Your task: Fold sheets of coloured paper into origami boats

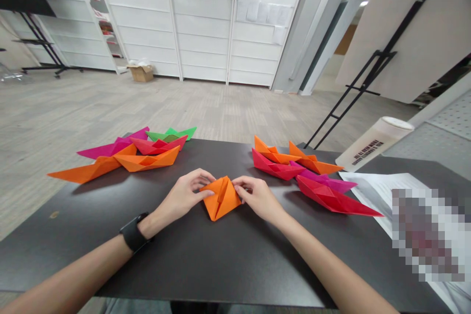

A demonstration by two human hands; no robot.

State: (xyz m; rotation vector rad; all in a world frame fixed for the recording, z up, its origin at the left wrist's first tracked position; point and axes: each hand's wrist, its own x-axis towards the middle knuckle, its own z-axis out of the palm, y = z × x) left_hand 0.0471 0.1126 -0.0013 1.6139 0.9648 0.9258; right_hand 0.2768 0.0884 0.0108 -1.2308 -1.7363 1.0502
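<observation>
The folded orange paper (221, 199) is sitting above the dark table (165, 265) or lightly touching it; the view is not settling which. The left hand (186, 194) is pinching its left edge, thumb lying over the front face and fingers behind. The right hand (257, 196) is closing thumb and fingertips on its right edge.

Beyond the folded orange paper and to its left, five paper boats are clustering: a magenta boat (117, 146), a green boat (172, 134), a red boat (159, 145) and two orange ones. Beyond it to the right, five more are lying close together: two orange, two red and a purple boat (327, 180).

Farther right of the folded orange paper, a white cylinder (375, 144) with dark lettering is leaning at a slant in this view, its contents hidden by its wall. Printed sheets (405, 184) are lying nearer, partly pixelated.

Far beyond the folded orange paper, to the left, a cardboard box (142, 73) is standing on the floor, holding something whitish, perhaps plastic wrapping. Behind that box, a narrow open shelf unit (105, 24) is holding small red and brown items, too blurred to name.
</observation>
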